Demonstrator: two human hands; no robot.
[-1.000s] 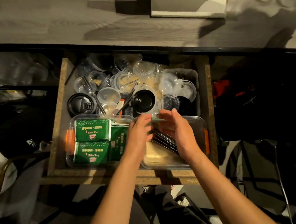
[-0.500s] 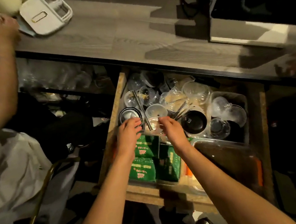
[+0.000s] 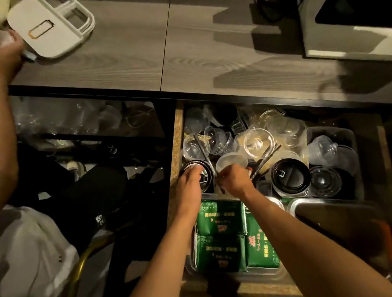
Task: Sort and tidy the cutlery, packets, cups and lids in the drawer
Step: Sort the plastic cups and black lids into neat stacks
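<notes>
We note the tabletop (image 3: 123,44) above the open drawer (image 3: 177,151). Within the drawer: green packets (image 3: 219,217) at its front, clear cups (image 3: 258,141) heaped at its back. Our left hand (image 3: 190,182) rests curled on the black lid (image 3: 207,172) at the drawer's left wall; its grip looks closed on the lid. Our right hand (image 3: 232,179) pinches the small cup (image 3: 231,162) just beside the lid. Step: sorting cups from lids. Next, we judge, lift each clear of the loose straws.
</notes>
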